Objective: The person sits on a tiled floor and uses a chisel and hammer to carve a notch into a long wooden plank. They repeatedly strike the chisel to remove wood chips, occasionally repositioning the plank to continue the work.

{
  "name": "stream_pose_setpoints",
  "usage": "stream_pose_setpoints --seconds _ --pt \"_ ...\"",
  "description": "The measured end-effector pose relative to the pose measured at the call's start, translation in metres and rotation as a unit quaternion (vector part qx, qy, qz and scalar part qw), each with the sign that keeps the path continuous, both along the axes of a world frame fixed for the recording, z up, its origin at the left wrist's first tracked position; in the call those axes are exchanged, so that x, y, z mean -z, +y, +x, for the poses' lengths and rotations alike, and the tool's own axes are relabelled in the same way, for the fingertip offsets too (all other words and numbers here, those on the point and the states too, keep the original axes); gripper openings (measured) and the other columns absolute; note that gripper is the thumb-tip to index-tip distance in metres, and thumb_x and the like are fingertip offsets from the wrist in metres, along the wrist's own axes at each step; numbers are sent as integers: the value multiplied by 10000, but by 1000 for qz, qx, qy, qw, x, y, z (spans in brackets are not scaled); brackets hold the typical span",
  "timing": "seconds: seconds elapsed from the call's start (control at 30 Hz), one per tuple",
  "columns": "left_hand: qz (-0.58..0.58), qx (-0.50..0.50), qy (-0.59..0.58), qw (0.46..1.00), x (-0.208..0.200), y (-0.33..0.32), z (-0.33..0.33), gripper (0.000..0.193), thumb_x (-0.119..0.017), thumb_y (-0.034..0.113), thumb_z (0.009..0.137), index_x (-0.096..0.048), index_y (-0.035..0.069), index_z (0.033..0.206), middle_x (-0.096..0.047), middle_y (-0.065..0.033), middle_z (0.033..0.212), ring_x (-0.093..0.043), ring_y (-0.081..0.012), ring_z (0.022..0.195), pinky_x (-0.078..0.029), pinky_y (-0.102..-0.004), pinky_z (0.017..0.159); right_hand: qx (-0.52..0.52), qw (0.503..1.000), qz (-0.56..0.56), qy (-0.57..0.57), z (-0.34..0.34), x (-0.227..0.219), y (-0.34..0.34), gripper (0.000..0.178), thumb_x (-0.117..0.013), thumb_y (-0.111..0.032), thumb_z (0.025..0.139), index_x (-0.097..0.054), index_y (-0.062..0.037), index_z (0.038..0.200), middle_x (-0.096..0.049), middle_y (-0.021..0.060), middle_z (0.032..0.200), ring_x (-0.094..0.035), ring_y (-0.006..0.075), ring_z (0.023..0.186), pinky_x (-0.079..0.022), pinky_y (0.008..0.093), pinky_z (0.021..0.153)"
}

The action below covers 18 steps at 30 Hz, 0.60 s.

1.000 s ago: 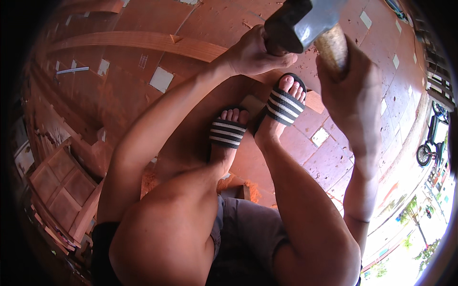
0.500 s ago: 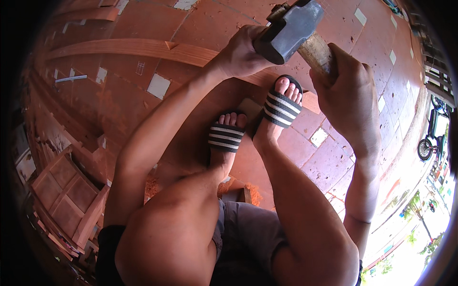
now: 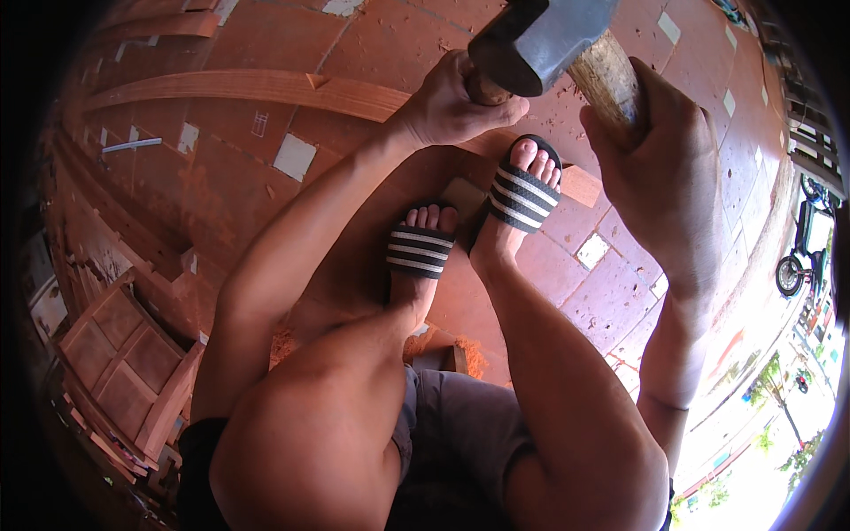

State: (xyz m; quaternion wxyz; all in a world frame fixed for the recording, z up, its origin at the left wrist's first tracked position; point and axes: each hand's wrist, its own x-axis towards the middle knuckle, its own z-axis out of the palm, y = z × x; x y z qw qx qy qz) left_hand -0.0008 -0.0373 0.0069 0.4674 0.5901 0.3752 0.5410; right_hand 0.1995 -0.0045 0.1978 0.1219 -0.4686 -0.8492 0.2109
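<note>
My right hand (image 3: 664, 168) is closed around the pale wooden handle of a hammer (image 3: 542, 46) with a heavy grey metal head. The head is raised at the top of the view and partly cut off by its edge. Just beneath and left of the head, the fingers of my left hand (image 3: 447, 106) wrap around a brown wooden tool handle (image 3: 485, 89). The hammer head and my hand hide the rest of that tool. Below my left hand a long reddish wooden plank (image 3: 248, 87) lies across the floor, with a small notch in its edge.
My feet in striped slides (image 3: 522, 196) rest close to the plank, the right one over it. A panelled wooden piece (image 3: 124, 363) and stacked boards stand at the lower left. Sawdust (image 3: 471, 357) lies by my legs. A motorbike (image 3: 801, 257) is outside at the far right.
The hammer has moved up and slightly right with my right hand, uncovering the wooden handle in my left hand. My left hand has stayed nearly in place.
</note>
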Motion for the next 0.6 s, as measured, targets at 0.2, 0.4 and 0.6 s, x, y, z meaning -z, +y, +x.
stream_pose_setpoints --seconds 0.2,0.4,0.6 --pt "52 -73 62 994 10 2 7 455 -849 252 891 -641 41 1236 -723 -77 1101 -673 -172 987 -553 -354 894 -38 998 -10 -42 -6 34 -2 186 -730 -128 936 -698 -30 1090 -707 231 824 -717 464 818 -553 490 728" --pt "29 -45 83 995 -24 18 8 323 -820 268 901 -698 34 1087 -750 -87 917 -699 -190 813 -572 -364 790 0 999 -31 -26 1 24 5 250 -754 -140 923 -702 -12 1131 -704 252 830 -725 441 808 -556 465 723" --pt "27 -24 57 998 -29 22 11 244 -831 218 867 -708 27 959 -728 -64 764 -668 -166 686 -559 -346 718 3 999 -10 -38 13 17 7 321 -774 -152 923 -694 0 1193 -702 250 846 -704 416 754 -557 435 717"
